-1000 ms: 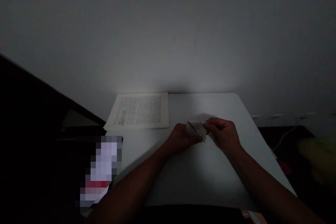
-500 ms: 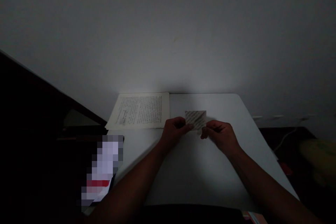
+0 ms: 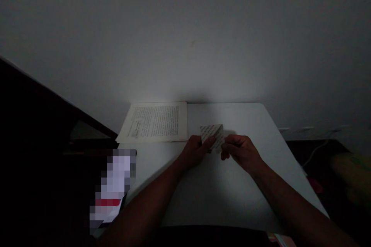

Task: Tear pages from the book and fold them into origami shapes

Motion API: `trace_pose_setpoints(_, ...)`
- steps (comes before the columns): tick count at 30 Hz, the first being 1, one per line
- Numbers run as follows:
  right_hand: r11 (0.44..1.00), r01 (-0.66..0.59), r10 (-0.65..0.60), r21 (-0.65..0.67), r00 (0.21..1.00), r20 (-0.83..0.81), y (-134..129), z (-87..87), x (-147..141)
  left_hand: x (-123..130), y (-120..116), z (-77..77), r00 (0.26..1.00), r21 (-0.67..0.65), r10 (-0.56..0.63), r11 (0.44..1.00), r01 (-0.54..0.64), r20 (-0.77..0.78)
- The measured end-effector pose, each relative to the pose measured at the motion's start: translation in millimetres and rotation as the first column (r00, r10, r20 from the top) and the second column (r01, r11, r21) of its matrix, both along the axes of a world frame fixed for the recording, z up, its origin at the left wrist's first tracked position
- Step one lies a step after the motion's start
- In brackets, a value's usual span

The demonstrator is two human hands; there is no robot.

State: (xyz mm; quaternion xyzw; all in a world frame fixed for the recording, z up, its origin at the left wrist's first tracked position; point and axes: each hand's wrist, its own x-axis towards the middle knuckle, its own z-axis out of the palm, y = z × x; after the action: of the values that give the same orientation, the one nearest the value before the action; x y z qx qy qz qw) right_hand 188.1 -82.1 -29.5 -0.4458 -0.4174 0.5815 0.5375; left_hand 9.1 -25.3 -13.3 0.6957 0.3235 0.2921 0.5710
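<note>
A small folded piece of printed paper [image 3: 209,132], roughly square with slanting lines of text, is held up over the white table [image 3: 226,197]. My left hand [image 3: 198,148] grips it from the left, the thumb lying across its front face. At its lower right edge, my right hand [image 3: 239,148] pinches the paper between thumb and fingers. The fingers behind the paper are hidden, and the dim light hides the fine detail of its folds.
Printed sheets [image 3: 156,121] lie at the table's back left against the wall [image 3: 185,46]. A phone-like device with a blurred-out screen [image 3: 113,185] rests at the left edge. Beyond the right edge runs a pale cable [image 3: 314,152].
The folded paper has shifted slightly left and down and is turned a little. My left thumb now lies further across its face, and my right hand has moved slightly left with it.
</note>
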Motion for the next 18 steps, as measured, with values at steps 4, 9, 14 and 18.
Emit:
trace_pose_setpoints(4,1.0,-0.007,0.007,-0.015,1.0,-0.005,-0.1,-1.8,0.0,-1.2,-1.9,4.9,0.989,0.162,0.008,0.987,0.016,-0.145)
trace_pose_setpoints(9,1.0,0.007,-0.007,0.001,0.999,0.051,-1.5,3.7,-2.5,-0.7,-2.2,9.5,0.978,0.344,0.014,0.937,0.06,-0.208)
trace_pose_setpoints(14,0.987,0.157,-0.162,0.042,0.974,0.16,-2.6,7.9,-4.6,0.9,-2.1,8.1,0.964,0.44,-0.009,0.888,0.129,-0.264)
trace_pose_setpoints(18,0.982,0.174,-0.18,0.076,0.981,0.07,-3.0,4.1,-3.6,2.4,-2.4,9.2,0.964,0.488,-0.073,0.851,0.195,-0.258)
